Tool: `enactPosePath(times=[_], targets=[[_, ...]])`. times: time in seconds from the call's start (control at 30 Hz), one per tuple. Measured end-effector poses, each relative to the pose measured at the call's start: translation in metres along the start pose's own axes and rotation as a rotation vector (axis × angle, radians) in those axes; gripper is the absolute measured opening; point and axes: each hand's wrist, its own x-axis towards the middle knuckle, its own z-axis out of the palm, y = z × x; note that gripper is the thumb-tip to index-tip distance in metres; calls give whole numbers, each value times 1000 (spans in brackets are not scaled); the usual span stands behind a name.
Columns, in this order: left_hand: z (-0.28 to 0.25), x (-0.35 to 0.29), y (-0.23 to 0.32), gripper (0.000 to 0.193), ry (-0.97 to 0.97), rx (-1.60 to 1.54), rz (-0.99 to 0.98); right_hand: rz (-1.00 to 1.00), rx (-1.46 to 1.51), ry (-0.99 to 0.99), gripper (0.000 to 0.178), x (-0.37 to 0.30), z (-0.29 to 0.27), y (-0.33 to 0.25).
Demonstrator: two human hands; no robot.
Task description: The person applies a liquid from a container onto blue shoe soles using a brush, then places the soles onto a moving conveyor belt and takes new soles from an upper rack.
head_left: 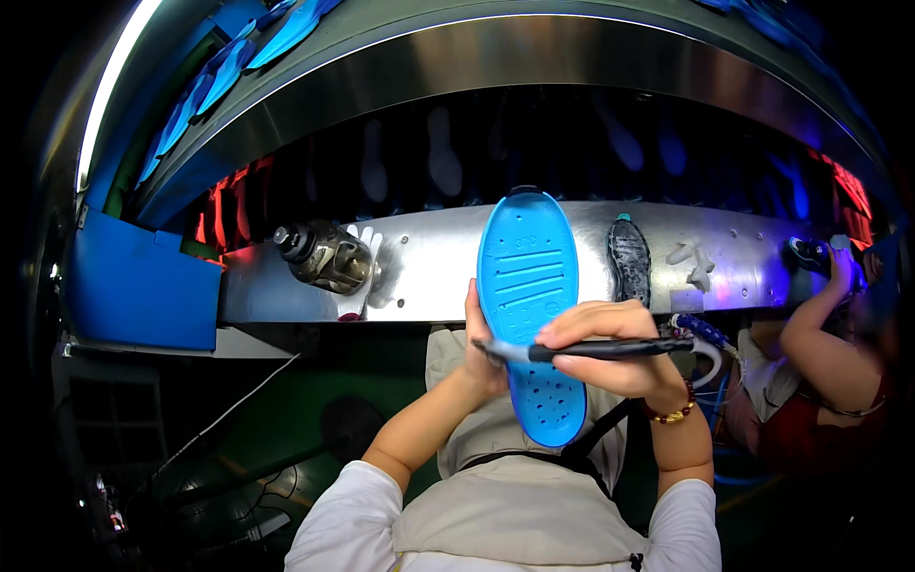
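A blue shoe insole (530, 305) with raised ribs and small holes stands upright, toe at twelve o'clock, heel at six. A black, silver-tipped tool (581, 351) lies crosswise over it, tip at nine o'clock.

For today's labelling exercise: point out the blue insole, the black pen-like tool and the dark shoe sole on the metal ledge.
blue insole (527, 276): head view, ridged upper middle.
black pen-like tool (610, 349): head view, mid-barrel.
dark shoe sole (629, 257): head view, its centre.
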Motion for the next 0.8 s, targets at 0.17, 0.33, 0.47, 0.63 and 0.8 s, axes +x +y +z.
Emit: enactPosePath(times=[0.17,0.33,0.47,0.63,0.8], targets=[[2,-1,2,87,-130,-126,-18,173,58,187,18,0,-5,-1],[1,5,8,94,-198,-17,145,12,201,-103,19,-2,-7,-12],[4,10,13,101,-10,130,335,94,-6,1,21,-4,-7,-5],[5,10,26,103,-115,-62,397,-35,-43,-78,24,-10,-9,-11],[13,10,37,96,-135,-79,500,-35,-65,-74,25,-19,-3,-11]])
